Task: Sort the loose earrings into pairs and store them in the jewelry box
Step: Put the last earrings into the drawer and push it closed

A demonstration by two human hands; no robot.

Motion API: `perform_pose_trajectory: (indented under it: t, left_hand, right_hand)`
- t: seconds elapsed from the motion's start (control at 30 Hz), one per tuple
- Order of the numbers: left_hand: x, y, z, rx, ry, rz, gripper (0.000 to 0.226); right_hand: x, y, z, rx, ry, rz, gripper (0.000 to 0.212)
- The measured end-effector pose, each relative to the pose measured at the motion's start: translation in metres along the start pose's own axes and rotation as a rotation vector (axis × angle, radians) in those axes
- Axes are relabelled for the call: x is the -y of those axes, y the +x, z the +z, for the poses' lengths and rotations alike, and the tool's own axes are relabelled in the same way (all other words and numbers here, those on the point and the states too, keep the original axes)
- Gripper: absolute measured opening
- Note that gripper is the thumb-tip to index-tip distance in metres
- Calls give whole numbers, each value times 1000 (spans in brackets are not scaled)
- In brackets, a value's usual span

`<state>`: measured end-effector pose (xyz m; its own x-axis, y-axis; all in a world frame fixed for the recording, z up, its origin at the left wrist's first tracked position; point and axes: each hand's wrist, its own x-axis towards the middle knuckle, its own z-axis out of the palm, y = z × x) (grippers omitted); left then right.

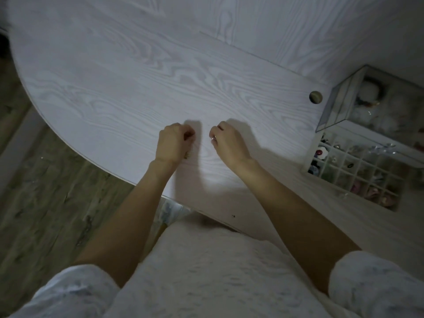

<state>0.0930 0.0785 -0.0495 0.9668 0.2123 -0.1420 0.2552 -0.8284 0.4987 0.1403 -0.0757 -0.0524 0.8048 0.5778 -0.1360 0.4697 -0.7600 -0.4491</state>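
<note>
Dim light; white woodgrain table (137, 72); wood floor (46, 203).

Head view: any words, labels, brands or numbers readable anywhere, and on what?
None: no text shows on the white wood-grain table, the compartmented jewelry box, the glass box or the sleeves. The box's contents are too small and blurred to tell.

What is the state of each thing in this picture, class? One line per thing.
left hand: curled, resting on the table, small gold item at its fingers.
right hand: curled, fingertips pinched together.
jewelry box: open, compartments partly filled.
glass case: holding items.
table: mostly bare.
</note>
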Motion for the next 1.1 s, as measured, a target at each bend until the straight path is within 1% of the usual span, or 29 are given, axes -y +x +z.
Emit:
perform_pose_trajectory:
  t: [0.1,0.23,0.3,0.47,0.53,0.63,0.73,0.8,0.93,1.03,1.1]
  left_hand:
    - [-8,4,-2,24,41,88,11]
    - [-25,11,2,72,34,152,13]
    - [-38,5,7,71,-35,155,13]
    - [-81,-8,30,10,-272,127,11]
    - [-108,-12,42,26,-347,161,11]
    - [-162,-17,59,74,-388,301,10]
    - [-214,-11,80,67,-292,515,12]
    - [-249,-6,99,84,-239,650,9]
    - [-286,0,129,154,-201,743,10]
    - [-296,-4,148,178,-126,845,12]
    - [-300,-7,156,162,-90,902,13]
  right_hand:
    - [2,-11,4,63,-94,-36,29]
    - [-3,-21,3,40,-63,27,23]
    - [-10,-32,2,7,4,88,20]
    - [-27,-86,-19,-150,281,254,13]
    - [-42,-112,-34,-240,351,330,11]
    - [-75,-160,-60,-383,488,523,13]
    - [-113,-199,-82,-516,597,700,10]
    - [-142,-218,-95,-615,606,780,9]
    - [-194,-222,-113,-747,510,857,10]
    - [-223,-210,-119,-714,353,865,11]
    - [-235,-202,-120,-679,239,835,13]
